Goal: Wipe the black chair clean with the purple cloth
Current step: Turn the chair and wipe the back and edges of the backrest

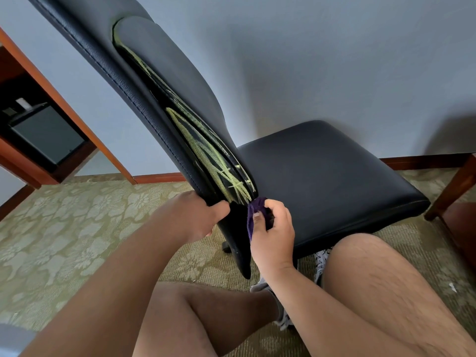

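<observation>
While the left hand (203,215) grips the lower edge of the chair's backrest (159,81), thumb over the rim and fingers curled behind it, the right hand (275,233) pinches the cloth (258,203), bunched between thumb and curled fingers. The cloth's top touches the bottom of the glossy rear panel, just where the yellow-green marks (206,148) end; a purple strip of it hangs below the thumb. These marks run as long crossed streaks up the panel, from the cloth towards the padded top of the backrest. The chair (322,171) is black, seen from behind and to one side, its backrest slanting up to the left and its broad seat reaching out to the right of the hands. Both hands are near each other at the base of the backrest, with the narrow panel between them. The person's bare legs (386,292) fill the lower part of the view, knees bent, and a patterned shoe (320,261) shows under the seat. Beneath lies a green carpet (64,228) with a pale flower pattern. Behind the chair is a plain grey wall (334,60) with a wooden skirting (159,178). At left a wooden unit (38,73) holds a dark box (46,135); at right a wooden leg (450,191) stands beside the seat.
</observation>
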`<act>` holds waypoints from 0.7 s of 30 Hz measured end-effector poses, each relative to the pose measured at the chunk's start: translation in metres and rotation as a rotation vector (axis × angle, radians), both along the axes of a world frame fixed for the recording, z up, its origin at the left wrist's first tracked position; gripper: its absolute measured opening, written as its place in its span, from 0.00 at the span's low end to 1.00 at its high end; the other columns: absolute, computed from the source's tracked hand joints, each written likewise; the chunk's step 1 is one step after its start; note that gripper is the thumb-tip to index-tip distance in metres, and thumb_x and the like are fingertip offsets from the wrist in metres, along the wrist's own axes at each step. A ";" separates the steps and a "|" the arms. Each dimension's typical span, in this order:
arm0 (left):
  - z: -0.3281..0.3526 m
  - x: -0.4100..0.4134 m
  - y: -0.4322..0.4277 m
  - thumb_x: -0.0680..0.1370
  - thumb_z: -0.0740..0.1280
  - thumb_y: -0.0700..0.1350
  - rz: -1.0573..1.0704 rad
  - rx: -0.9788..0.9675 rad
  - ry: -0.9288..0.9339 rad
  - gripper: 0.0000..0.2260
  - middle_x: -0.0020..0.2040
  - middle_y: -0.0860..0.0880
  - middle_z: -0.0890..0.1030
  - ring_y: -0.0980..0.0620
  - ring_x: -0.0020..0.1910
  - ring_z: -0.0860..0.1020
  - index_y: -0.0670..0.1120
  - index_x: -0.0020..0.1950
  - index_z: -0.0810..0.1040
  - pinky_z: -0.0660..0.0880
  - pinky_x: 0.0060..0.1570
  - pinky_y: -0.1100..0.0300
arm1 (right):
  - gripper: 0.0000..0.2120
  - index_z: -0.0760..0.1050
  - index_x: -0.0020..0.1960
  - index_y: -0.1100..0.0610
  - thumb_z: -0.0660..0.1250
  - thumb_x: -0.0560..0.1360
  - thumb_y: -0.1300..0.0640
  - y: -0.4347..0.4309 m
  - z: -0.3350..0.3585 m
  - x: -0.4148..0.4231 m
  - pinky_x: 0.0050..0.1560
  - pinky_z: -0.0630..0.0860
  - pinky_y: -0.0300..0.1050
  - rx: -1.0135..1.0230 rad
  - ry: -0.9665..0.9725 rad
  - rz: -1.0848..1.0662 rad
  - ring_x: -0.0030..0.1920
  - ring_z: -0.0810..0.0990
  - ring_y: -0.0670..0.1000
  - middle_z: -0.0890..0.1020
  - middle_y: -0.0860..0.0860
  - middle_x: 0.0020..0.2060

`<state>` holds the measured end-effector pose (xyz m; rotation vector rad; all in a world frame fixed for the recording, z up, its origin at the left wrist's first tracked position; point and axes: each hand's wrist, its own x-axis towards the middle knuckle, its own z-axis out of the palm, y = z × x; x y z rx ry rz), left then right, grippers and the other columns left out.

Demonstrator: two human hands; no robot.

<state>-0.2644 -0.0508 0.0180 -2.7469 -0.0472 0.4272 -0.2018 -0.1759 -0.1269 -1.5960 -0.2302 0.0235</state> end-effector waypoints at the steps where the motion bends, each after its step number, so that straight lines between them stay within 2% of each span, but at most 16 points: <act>1: 0.000 0.000 0.000 0.81 0.59 0.42 0.005 -0.003 0.001 0.10 0.47 0.46 0.78 0.47 0.50 0.79 0.48 0.60 0.62 0.77 0.51 0.50 | 0.09 0.76 0.55 0.47 0.66 0.79 0.59 0.000 0.002 0.000 0.47 0.70 0.26 0.018 0.003 -0.006 0.51 0.75 0.38 0.75 0.40 0.49; 6: 0.000 0.000 0.000 0.81 0.59 0.42 0.008 0.004 0.003 0.11 0.48 0.46 0.78 0.46 0.51 0.78 0.47 0.62 0.62 0.77 0.52 0.50 | 0.15 0.77 0.53 0.42 0.66 0.77 0.63 -0.002 0.017 0.000 0.52 0.74 0.33 0.103 -0.020 -0.014 0.53 0.77 0.41 0.75 0.37 0.50; 8: 0.000 0.000 -0.001 0.81 0.59 0.42 0.011 0.008 0.000 0.12 0.49 0.46 0.78 0.46 0.52 0.78 0.47 0.63 0.62 0.77 0.52 0.50 | 0.14 0.78 0.52 0.43 0.66 0.75 0.61 -0.003 0.023 0.001 0.53 0.75 0.35 0.134 -0.055 -0.004 0.54 0.78 0.43 0.75 0.36 0.51; 11: 0.000 0.000 0.000 0.81 0.59 0.42 0.005 0.012 -0.007 0.12 0.49 0.47 0.78 0.47 0.52 0.78 0.48 0.63 0.62 0.77 0.52 0.50 | 0.09 0.79 0.53 0.46 0.66 0.74 0.50 -0.003 0.029 0.002 0.53 0.75 0.38 0.166 -0.087 -0.008 0.54 0.78 0.45 0.76 0.37 0.50; 14: -0.001 -0.001 0.002 0.81 0.58 0.42 0.004 -0.011 -0.017 0.11 0.48 0.47 0.78 0.48 0.50 0.78 0.49 0.62 0.62 0.77 0.52 0.50 | 0.12 0.78 0.51 0.46 0.64 0.75 0.41 -0.003 0.033 0.005 0.53 0.75 0.39 0.163 -0.102 -0.041 0.53 0.78 0.45 0.77 0.38 0.48; 17: -0.002 -0.001 0.003 0.80 0.59 0.42 0.018 -0.026 -0.019 0.11 0.48 0.47 0.78 0.46 0.51 0.78 0.50 0.60 0.61 0.77 0.51 0.50 | 0.03 0.76 0.49 0.42 0.67 0.77 0.45 -0.002 0.030 0.009 0.53 0.76 0.44 0.138 -0.080 -0.030 0.50 0.78 0.44 0.78 0.40 0.46; 21: -0.003 0.000 0.005 0.80 0.60 0.41 -0.006 0.006 -0.008 0.13 0.49 0.47 0.78 0.46 0.52 0.78 0.49 0.62 0.61 0.77 0.51 0.50 | 0.06 0.74 0.52 0.43 0.68 0.78 0.52 -0.002 0.023 0.009 0.51 0.75 0.42 0.129 -0.052 -0.004 0.50 0.78 0.45 0.79 0.40 0.46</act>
